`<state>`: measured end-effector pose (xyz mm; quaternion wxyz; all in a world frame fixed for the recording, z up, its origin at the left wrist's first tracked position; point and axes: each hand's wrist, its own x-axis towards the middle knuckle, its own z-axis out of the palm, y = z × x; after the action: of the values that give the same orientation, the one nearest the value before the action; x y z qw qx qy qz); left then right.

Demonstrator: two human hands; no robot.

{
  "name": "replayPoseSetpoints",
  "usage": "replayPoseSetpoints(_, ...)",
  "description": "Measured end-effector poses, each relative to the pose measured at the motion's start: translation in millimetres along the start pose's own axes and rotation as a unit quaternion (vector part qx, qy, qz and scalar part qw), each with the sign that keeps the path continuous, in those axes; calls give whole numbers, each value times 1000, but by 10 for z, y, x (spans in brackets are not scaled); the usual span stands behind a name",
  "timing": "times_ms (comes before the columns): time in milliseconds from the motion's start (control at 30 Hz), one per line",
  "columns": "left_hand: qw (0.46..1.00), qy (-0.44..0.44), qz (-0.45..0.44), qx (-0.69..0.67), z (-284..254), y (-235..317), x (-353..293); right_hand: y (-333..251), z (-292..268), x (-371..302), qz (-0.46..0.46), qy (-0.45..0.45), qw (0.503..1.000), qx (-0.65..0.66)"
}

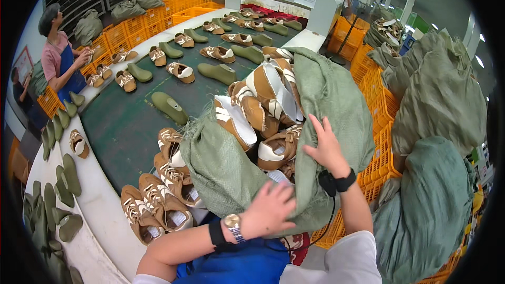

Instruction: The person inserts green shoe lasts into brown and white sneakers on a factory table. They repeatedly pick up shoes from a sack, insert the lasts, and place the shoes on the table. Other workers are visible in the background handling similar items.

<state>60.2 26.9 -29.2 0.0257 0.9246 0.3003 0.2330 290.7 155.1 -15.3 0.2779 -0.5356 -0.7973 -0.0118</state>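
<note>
A green woven sack (226, 165) stands open in front of me, full of brown and white shoe uppers (263, 94). At the near edge of its mouth lies my left hand (271, 208), fingers apart and slightly blurred, touching the cloth and holding nothing I can see. My right hand (327, 147) rests open with spread fingers against the folded-back right side of the sack. Left of the sack, several brown sneaker uppers (165, 200) stand close together on the white table edge (105, 194). The sack's lower contents are hidden.
Green shoe lasts (168, 106) and uppers lie across the dark green conveyor belt (115, 142). More lasts (39, 221) crowd the left ledge. Orange crates (376, 105) and full sacks (442, 94) line the right. A co-worker (63, 58) stands at the far left, handling an upper.
</note>
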Motion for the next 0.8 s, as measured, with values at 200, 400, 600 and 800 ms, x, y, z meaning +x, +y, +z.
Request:
replayPoseSetpoints(200,969,-209,-129,40,-331,-322,-484,340,-378,-159,192,63,976,-86)
replayPoseSetpoints(400,966,-221,-134,-17,-326,-235,-742,-316,-253,439,-69,178,979,-78)
replayPoseSetpoints(600,988,-39,-141,-54,-740,-208,-944,-888,410,1893,-43,29,999,3)
replayPoseSetpoints(800,957,95,-223,-161,-1055,-293,-1396,-1076,203,2022,-102,65,991,63)
